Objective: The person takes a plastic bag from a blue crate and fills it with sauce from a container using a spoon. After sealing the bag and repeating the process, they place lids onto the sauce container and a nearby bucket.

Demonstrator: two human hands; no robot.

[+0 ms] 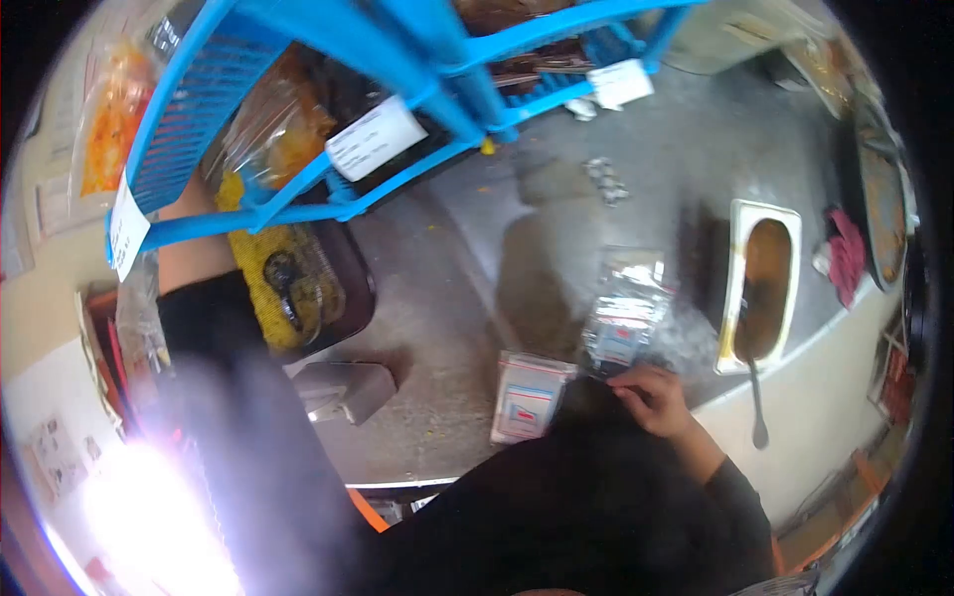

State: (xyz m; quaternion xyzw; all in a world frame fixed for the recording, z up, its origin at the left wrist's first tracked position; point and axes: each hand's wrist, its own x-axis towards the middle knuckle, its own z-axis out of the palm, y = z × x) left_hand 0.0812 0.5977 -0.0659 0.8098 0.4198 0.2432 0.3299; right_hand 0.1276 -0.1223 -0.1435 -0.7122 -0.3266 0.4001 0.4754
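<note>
My right hand (651, 399) is at the near end of a clear zip bag (626, 308) lying on the metal counter. Its thumb and forefinger are pinched together at the bag's lower edge. Just left of it lies a stack of flat zip bags (529, 397) with red and blue print. My left arm, in a black sleeve (204, 313), reaches up behind a blue plastic basket (189, 129); the basket hides my left hand. Bagged orange food (288, 139) sits in that basket.
A white tub (735, 298) of brown sauce with a spoon (759, 417) stands at right, near a pink cloth (847, 256). A dark tray with a yellow mesh liner (260, 268) and a grey metal box (363, 389) are at left. A second blue basket (576, 30) stands above.
</note>
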